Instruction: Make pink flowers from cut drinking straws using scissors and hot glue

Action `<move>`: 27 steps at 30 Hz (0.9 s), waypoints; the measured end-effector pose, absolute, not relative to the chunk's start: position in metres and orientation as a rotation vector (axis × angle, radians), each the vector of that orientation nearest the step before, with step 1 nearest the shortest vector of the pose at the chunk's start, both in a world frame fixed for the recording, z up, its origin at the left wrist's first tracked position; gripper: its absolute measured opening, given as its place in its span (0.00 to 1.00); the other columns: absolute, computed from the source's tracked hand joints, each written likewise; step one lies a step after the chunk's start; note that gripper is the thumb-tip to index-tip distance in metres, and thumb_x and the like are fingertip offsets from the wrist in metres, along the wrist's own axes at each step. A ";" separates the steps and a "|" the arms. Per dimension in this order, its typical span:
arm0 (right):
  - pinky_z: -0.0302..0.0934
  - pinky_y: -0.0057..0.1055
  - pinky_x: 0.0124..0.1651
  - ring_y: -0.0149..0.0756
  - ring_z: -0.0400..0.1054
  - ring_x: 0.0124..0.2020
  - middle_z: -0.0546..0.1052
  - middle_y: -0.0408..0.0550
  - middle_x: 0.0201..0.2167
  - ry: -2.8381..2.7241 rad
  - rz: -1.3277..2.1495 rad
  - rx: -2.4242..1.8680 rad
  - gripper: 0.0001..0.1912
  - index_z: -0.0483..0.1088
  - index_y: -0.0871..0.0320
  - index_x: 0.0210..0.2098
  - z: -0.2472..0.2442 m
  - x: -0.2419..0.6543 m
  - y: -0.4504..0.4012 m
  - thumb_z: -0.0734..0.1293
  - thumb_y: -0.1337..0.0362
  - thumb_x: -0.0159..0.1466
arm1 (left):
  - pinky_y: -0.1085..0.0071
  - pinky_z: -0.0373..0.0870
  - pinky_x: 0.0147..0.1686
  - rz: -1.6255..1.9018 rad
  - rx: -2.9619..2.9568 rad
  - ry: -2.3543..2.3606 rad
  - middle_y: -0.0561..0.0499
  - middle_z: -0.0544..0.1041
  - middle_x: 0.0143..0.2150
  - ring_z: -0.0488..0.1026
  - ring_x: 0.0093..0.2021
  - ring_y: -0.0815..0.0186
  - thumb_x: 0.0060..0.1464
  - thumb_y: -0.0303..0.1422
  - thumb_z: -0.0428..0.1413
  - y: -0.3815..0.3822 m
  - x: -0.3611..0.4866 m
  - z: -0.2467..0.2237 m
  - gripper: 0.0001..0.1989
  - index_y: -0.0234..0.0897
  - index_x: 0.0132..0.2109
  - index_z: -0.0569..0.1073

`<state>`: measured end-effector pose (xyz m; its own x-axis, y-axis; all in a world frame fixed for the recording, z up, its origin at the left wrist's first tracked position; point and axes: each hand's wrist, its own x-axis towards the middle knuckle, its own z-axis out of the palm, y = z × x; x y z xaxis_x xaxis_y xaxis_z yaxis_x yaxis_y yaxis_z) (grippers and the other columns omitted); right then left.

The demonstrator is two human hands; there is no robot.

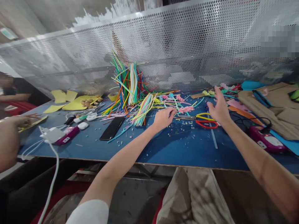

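Observation:
My left hand is over the middle of the table with its fingers curled together; whatever they may pinch is too small or hidden to name. Just right of it lie scissors with one yellow and one red handle, blades toward that hand. My right hand is raised beyond the handles, thumb and fingers apart, holding nothing. Between the hands is a pink twisted pipe-cleaner piece. Beside my left hand rests a bundle of pastel pipe cleaners.
A perforated metal screen backs the blue table. Upright pipe cleaners lean there. Leftward are a black phone, a purple power strip and a co-worker's hand. Cardboard and another purple power strip lie right.

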<state>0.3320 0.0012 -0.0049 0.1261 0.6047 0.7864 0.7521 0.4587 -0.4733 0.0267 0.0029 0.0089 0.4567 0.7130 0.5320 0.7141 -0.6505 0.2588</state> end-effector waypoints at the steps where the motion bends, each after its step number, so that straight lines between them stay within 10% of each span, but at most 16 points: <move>1: 0.66 0.56 0.59 0.52 0.65 0.62 0.66 0.57 0.65 -1.601 -0.161 -1.222 0.31 0.59 0.54 0.66 -0.006 0.330 0.001 0.64 0.64 0.65 | 0.72 0.66 0.33 -0.974 -2.678 -1.317 0.51 0.82 0.41 0.78 0.39 0.64 0.69 0.39 0.49 0.003 0.027 0.009 0.13 0.41 0.46 0.76; 13: 0.68 0.49 0.59 0.47 0.71 0.57 0.73 0.48 0.60 -2.061 0.243 -1.032 0.38 0.55 0.46 0.70 0.005 0.281 -0.032 0.70 0.54 0.64 | 0.73 0.62 0.31 -0.840 -2.747 -1.326 0.52 0.82 0.42 0.78 0.40 0.64 0.70 0.40 0.46 -0.001 0.028 0.011 0.15 0.42 0.46 0.76; 19: 0.72 0.42 0.51 0.42 0.77 0.46 0.81 0.45 0.49 -2.024 0.285 -1.071 0.16 0.75 0.50 0.52 0.000 0.279 -0.029 0.67 0.56 0.67 | 0.74 0.65 0.31 -0.835 -2.753 -1.243 0.53 0.82 0.42 0.79 0.38 0.66 0.69 0.45 0.49 -0.003 0.029 0.010 0.17 0.43 0.52 0.75; 27: 0.73 0.39 0.46 0.40 0.77 0.42 0.82 0.45 0.45 -2.001 0.363 -1.057 0.14 0.77 0.51 0.50 0.002 0.269 -0.036 0.67 0.55 0.67 | 0.73 0.72 0.38 -0.854 -2.727 -0.854 0.47 0.81 0.52 0.81 0.47 0.63 0.66 0.47 0.53 0.010 0.026 -0.006 0.22 0.39 0.59 0.73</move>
<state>0.2693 -0.0358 0.0022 -0.3070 0.7873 0.5346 0.5494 0.6054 -0.5759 0.0255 0.0100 -0.0055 0.6742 0.4750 0.5655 0.5657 -0.8244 0.0180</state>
